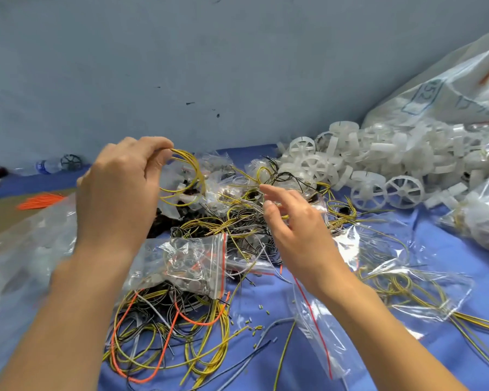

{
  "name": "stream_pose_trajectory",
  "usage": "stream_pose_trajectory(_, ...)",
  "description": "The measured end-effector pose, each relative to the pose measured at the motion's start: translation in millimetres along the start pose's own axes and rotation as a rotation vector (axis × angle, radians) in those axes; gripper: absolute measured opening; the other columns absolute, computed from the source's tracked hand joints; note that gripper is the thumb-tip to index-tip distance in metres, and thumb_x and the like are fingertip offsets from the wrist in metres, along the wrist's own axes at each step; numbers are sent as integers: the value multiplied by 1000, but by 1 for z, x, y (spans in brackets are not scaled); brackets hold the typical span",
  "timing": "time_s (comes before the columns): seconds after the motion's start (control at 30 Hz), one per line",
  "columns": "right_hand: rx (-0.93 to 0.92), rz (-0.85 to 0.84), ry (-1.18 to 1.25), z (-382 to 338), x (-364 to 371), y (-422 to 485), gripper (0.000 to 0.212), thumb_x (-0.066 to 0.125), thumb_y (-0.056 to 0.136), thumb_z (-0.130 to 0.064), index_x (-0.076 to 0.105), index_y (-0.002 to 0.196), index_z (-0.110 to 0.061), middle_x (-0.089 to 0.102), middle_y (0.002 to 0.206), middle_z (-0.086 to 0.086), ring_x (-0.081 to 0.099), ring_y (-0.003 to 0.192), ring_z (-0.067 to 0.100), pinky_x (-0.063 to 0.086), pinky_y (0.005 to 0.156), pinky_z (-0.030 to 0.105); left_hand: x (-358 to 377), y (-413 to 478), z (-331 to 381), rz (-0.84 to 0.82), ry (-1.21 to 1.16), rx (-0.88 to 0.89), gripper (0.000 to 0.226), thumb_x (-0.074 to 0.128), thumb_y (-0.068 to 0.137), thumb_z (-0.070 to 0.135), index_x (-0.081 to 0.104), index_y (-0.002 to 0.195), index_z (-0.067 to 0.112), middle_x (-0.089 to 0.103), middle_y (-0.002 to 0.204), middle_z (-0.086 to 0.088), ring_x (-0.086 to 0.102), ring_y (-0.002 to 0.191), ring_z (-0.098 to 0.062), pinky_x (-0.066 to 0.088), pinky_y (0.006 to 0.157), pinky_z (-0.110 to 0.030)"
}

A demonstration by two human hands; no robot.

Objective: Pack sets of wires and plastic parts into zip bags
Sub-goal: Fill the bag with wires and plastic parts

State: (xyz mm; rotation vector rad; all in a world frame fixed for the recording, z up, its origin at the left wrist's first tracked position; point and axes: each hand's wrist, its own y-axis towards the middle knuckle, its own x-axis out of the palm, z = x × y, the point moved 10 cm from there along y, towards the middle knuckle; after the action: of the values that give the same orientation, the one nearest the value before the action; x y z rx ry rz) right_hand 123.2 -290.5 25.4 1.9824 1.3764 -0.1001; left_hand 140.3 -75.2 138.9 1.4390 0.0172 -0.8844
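Pinches, with the left grip [119, 187], a coiled bundle of thin yellow wires [194, 170] between thumb and fingertips. Holds it raised over crumpled clear bags, left of centre and apart from the other wires.

Holds the right grip [294, 221] open, with fingers loosely spread, slightly curled and closed round nothing. Hovers just above a tangled heap of yellow, black and grey wires [237, 221] at the middle of the desk; cannot tell whether the fingertips touch any strand.

Between the two forearms: a small clear zip bag with a red seal strip [189, 263], filled with small pale parts and lying on the near edge of that tangle. Below it, at the near edge: a loose spread of yellow, black, grey and orange wires [181, 334]. Just right of that: a flat empty clear zip bag with a red stripe [322, 334], lying on the blue cloth-covered desk [294, 371]. Further right: a clear bag holding long yellow wires [407, 283].

At the far right: a pile of white plastic spoked wheels [378, 165], spilling from a large clear plastic sack [449, 86]. At the far left: a bundle of short orange wires [40, 200], with a clear water bottle [44, 166] and a dark spoked wheel [71, 162] against the blue-grey wall [181, 66].
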Motion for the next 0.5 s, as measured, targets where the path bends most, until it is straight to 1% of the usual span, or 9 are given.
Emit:
stream_pose_trajectory(0.1, -20, -22, 12, -3, 4, 1, 35, 46, 103, -25, 55, 137, -24, 58, 129, -8, 57, 114, 6, 46, 97, 30, -14, 5, -20, 41, -14, -52, 24, 50, 101, 32, 68, 112, 23, 66, 97, -8, 58, 93, -34, 49, 74, -49)
stream_pose_trajectory(0.2, -19, -20, 48, -4, 2, 1, 34, 45, 104, -27, 57, 135, -25, 61, 127, -7, 57, 106, 1, 45, 93, 22, -8, 4, -26, -18, -222, -92, 20, 52, 101, 25, 70, 110, 26, 67, 93, 3, 58, 79, -11, 45, 74, -25)
stream_pose_trajectory(0.23, -18, -14, 70, -4, -1, 1, 34, 45, 104, -29, 57, 135, -25, 61, 126, -7, 58, 106, 1, 45, 94, 22, 0, 2, -22, -90, -334, -99, 19, 55, 100, 22, 71, 107, 30, 68, 91, 7, 57, 73, -2, 42, 68, -14)
stream_pose_trajectory(0.3, -14, -22, 136, -8, -4, 2, 37, 45, 103, -35, 55, 136, -24, 62, 128, -6, 58, 112, 2, 45, 99, 26, 16, -4, -4, -253, -512, -72, 26, 57, 98, 13, 71, 102, 34, 70, 86, 9, 57, 63, 6, 39, 60, -4)
stream_pose_trajectory(0.37, -11, -99, 232, -15, 4, 3, 41, 45, 101, -39, 53, 139, -24, 61, 129, -8, 58, 114, -1, 46, 100, 26, 27, -12, 22, -372, -562, 26, 30, 58, 96, 6, 72, 103, 31, 71, 83, 7, 61, 61, 2, 44, 57, -9)
stream_pose_trajectory(0.4, -15, -151, 271, -21, 10, 1, 41, 46, 101, -39, 53, 138, -24, 63, 126, -9, 59, 111, -4, 47, 98, 23, 32, -16, 34, -405, -561, 74, 29, 58, 96, 5, 72, 105, 29, 72, 83, 8, 64, 68, -2, 49, 62, -17)
stream_pose_trajectory(0.43, -23, -191, 301, -26, 18, -2, 37, 45, 102, -37, 55, 134, -24, 65, 119, -10, 60, 105, -5, 48, 94, 22, 36, -19, 44, -424, -559, 120, 28, 59, 95, 6, 73, 107, 27, 71, 85, 11, 65, 76, -3, 50, 69, -20)
stream_pose_trajectory(0.47, -30, -209, 307, -30, 24, -5, 28, 44, 103, -32, 60, 125, -23, 67, 107, -9, 62, 96, -3, 50, 89, 25, 39, -21, 53, -432, -548, 170, 25, 59, 95, 7, 72, 109, 22, 70, 87, 13, 65, 80, -1, 49, 72, -17)
stream_pose_trajectory(0.5, -27, -212, 313, -31, 29, -8, 21, 43, 104, -27, 62, 110, -19, 66, 92, -6, 62, 85, 5, 51, 83, 33, 43, -24, 60, -435, -517, 218, 24, 57, 95, 7, 71, 112, 18, 69, 89, 13, 63, 80, 0, 47, 72, -13)
